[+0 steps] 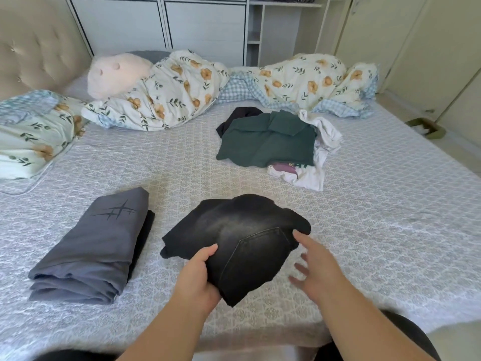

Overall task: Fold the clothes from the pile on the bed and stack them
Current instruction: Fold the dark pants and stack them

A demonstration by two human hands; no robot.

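Gripping the near left edge of the folded black jeans (234, 238), the left hand (197, 274) has its thumb on top of the denim and its fingers curled underneath. The right hand (315, 264) hovers just right of the jeans with its fingers spread and relaxed, holding nothing; whether a fingertip touches the cloth I cannot tell. The jeans lie on the bed (377, 217), back pocket facing up. Left of the jeans sits a folded grey garment (91, 246) stacked on a dark one. Beyond the jeans, further up the bed, lies the unfolded pile: a dark green shirt (265, 139) over white clothes (312, 175). A floral duvet (169, 92) is bunched behind the pile.
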